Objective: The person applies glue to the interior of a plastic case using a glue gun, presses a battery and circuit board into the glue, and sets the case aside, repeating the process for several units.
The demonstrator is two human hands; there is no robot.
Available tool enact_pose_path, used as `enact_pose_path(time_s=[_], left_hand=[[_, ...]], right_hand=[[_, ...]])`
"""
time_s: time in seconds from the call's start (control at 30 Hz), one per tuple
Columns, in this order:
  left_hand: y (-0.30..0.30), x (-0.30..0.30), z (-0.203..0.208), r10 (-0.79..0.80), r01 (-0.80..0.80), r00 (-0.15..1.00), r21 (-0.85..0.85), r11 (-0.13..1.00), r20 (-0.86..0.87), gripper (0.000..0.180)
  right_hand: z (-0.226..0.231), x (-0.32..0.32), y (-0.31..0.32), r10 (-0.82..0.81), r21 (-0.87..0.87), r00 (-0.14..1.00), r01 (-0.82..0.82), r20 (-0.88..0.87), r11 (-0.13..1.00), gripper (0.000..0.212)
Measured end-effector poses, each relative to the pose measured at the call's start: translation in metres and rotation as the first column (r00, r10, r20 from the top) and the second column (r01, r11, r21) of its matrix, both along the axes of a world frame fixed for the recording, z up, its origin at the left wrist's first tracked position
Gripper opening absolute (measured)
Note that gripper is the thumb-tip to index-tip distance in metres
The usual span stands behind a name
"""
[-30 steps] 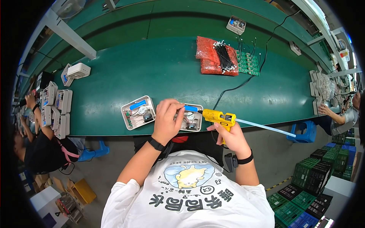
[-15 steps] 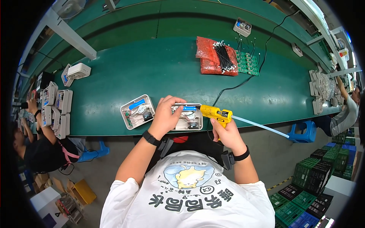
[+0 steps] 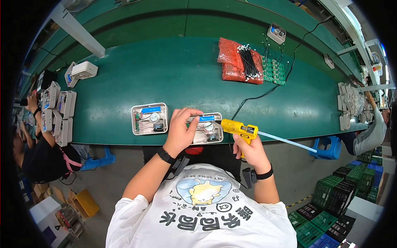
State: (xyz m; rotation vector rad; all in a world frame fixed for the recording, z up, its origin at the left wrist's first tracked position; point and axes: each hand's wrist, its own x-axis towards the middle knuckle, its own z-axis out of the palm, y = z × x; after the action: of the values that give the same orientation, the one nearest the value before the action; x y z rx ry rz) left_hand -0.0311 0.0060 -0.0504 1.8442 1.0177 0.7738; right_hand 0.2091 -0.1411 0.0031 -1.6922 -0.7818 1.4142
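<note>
A shallow white plastic housing lies at the table's near edge, with a blue cylindrical battery, wires and a black round part inside. My left hand grips its left side, fingers over the far rim and thumb by the battery; it covers part of the inside. My right hand is closed round the handle of a yellow glue gun, a pale glue stick jutting from its back. The gun's nozzle is at the battery's right end. Left of my hand sits a similar open housing with its own battery.
Red bubble wrap bearing black cables lies beside green circuit boards. A black cord crosses the table. More housings stand stacked left and right. People work at both sides; a blue stool stands right.
The housing on the left now sits squarer to the table edge. The glue gun tilts slightly more, its back end lower. My left hand stays on the same housing.
</note>
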Motion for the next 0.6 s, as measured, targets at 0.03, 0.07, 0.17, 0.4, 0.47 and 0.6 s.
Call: enact_pose_path(time_s=[0.03,0.07,0.17,0.4,0.47,0.6], left_hand=[[0.0,0.0,-0.001,0.001,-0.001,1.0,0.016,1.0,0.0,0.018],[0.001,0.0,-0.001,0.001,-0.001,1.0,0.033,0.999,-0.001,0.017],[0.001,-0.001,0.0,-0.004,0.004,1.0,0.032,0.999,-0.003,0.018],[0.003,-0.01,0.003,-0.081,0.081,0.997,-0.012,0.997,0.007,0.027],[0.005,-0.012,0.006,-0.113,0.112,0.993,0.011,0.994,0.019,0.036],[0.005,-0.014,0.004,-0.141,0.141,0.99,0.015,0.99,0.019,0.046]], right_hand=[[-0.001,0.0,0.001,0.019,-0.005,1.0,-0.018,0.015,1.0,0.025],[-0.001,-0.001,0.002,0.037,-0.01,0.999,-0.037,0.029,0.999,0.025],[0.006,-0.006,0.003,0.037,-0.009,0.994,-0.037,0.099,0.999,0.025],[0.03,-0.02,0.008,0.022,-0.009,0.985,-0.021,0.172,1.0,0.028],[0.032,-0.026,0.013,0.012,0.052,0.996,-0.017,0.089,0.998,0.029],[0.022,-0.039,0.023,0.089,0.034,0.995,-0.09,0.036,0.995,0.031]])
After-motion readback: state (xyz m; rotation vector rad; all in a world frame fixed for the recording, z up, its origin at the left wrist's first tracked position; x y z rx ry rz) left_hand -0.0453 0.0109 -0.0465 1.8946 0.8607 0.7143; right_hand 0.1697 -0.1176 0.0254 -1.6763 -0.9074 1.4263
